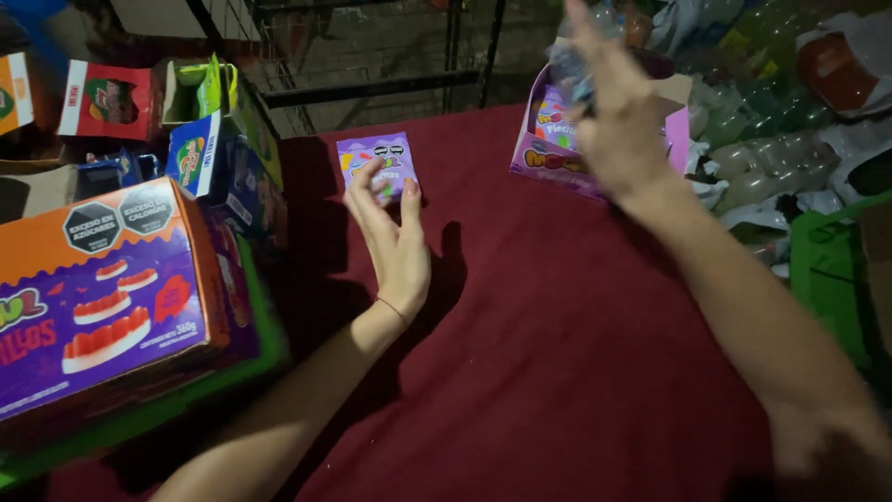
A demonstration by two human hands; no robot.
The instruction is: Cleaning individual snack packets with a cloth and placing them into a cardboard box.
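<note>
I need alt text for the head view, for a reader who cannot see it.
The left hand touches a small purple packet lying on a dark red cloth. The right hand is raised, blurred, before an open purple box. Colourful cartons are stacked at left.

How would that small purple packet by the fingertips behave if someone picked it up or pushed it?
The small purple packet lies flat on the red cloth, so it probably slides rather than rolls. It looks thin and glossy, likely light and a bit slippery. The left hand touches it with fingertips only, suggesting little effort is needed.
</note>
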